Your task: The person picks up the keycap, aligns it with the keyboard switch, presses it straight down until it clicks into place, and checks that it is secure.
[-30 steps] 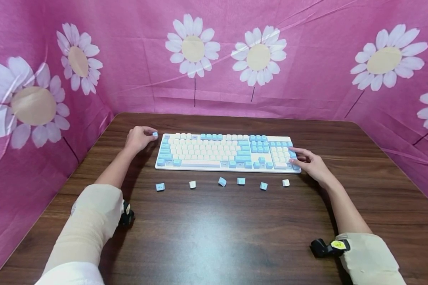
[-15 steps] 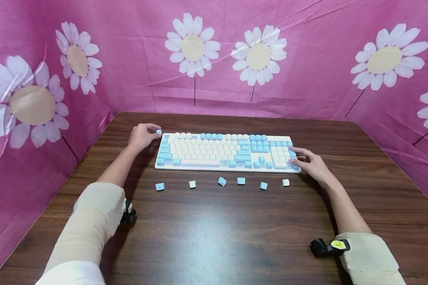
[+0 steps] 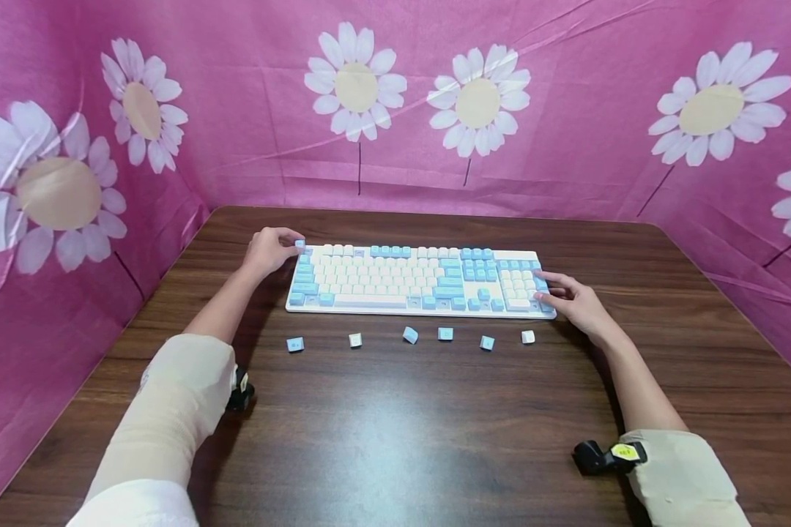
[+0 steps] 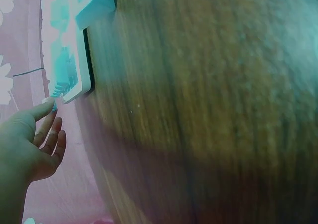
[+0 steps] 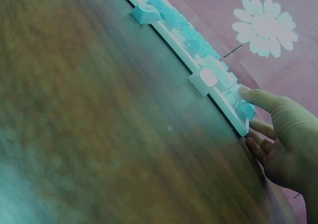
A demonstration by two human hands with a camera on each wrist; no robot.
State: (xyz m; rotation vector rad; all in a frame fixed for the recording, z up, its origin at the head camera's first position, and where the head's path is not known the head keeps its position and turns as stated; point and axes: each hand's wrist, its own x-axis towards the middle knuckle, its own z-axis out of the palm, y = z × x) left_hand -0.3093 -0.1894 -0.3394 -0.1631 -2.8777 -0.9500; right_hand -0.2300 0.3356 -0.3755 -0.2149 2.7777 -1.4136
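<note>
Currently pinches blue keycap (image 3: 299, 244) in left hand (image 3: 268, 251), at far left corner of white-and-blue keyboard (image 3: 379, 274). Grips keyboard's right end with right hand (image 3: 576, 304). Also has six loose keycaps (image 3: 445, 334) spread on table (image 3: 395, 417) along keyboard's near side.

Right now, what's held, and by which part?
Left hand pinches a blue keycap, exact sides unclear; right hand grips the keyboard by its right end.

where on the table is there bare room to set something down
Widest: the table's near side, from the loose keycaps down between the sleeves. A strip lies between keyboard and backdrop. Crowded: the narrow gap between keyboard and keycaps, and the keyboard's ends, at the left grip and right grip.
</note>
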